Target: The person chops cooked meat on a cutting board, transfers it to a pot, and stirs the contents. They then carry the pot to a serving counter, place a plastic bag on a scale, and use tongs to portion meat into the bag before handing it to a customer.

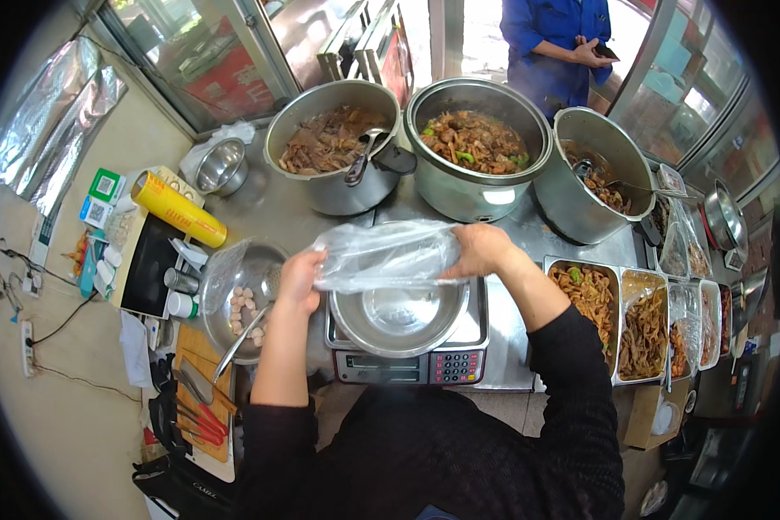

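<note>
Between my hands a clear plastic bag (387, 257) is stretched sideways. My left hand (300, 279) grips its left end, and my right hand (484, 250) holds the right end with fingers and thumb. Beneath the bag a wide stainless steel bowl (400, 322) rests on a digital weighing scale (380, 368) with a red-and-white keypad. The bag hides the bowl's far part; the visible inside shows bare metal. Left of my left forearm sits another steel bowl (208, 325), with round pale pieces of food (244, 305) and a long-handled ladle (237, 351).
Behind the scale stand a left pot (338, 195) with a spoon, a middle pot (468, 195) and a right pot (585, 208), all holding cooked food. Food trays (582, 299) line the right. A knife lies on a cutting board (201, 390). Outside, a person (556, 55) holds a phone.
</note>
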{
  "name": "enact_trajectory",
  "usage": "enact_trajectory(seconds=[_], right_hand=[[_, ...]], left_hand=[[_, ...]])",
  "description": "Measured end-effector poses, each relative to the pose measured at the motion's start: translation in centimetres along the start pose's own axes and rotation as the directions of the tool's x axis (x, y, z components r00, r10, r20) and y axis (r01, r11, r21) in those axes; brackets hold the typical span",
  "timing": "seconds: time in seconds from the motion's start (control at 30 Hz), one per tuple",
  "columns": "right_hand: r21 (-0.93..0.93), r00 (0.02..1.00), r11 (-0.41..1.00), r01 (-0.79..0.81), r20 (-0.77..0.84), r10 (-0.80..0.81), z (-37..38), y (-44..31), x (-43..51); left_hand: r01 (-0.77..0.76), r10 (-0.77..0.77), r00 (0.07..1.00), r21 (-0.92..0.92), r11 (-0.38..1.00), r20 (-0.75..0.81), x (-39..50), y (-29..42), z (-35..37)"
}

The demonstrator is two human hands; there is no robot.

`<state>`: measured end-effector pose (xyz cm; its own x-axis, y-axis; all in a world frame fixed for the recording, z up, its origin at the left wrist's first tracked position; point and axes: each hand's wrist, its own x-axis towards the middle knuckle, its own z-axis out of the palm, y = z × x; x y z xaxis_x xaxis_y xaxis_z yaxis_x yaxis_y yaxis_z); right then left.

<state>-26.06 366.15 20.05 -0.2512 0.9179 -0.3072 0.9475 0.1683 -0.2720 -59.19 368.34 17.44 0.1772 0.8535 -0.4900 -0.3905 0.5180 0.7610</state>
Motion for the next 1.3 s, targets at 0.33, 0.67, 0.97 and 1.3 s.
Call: enact_trajectory(seconds=[0.33, 0.67, 0.97, 1.3], right_hand=[[0.708, 0.974, 0.674, -0.212, 0.204, 0.093, 4.0, 2.6, 3.2], [0.962, 0.917, 0.15, 0.228, -0.264, 0.299, 11.2, 1.0, -6.8], [0.6, 0.771, 0.742, 0.299, -0.61, 0.182, 15.1, -0.5, -9.6], [0.671, 0.766, 0.706, 0.226, -0.57, 0.297, 17.2, -1.5, -11.8]], left_hand=[[0.31, -0.308, 0.946, 0.002, 0.951, -0.097, 7.6, -3.9, -3.2], [0.347, -0.347, 0.938, 0.011, 0.938, -0.019, -2.4, -6.4, -5.1], [0.279, -0.259, 0.95, 0.103, 0.955, -0.172, -6.3, -7.8, -2.8], [-0.206, 0.448, 0.876, 0.699, 0.685, -0.181, -9.1, -12.0, -6.2]])
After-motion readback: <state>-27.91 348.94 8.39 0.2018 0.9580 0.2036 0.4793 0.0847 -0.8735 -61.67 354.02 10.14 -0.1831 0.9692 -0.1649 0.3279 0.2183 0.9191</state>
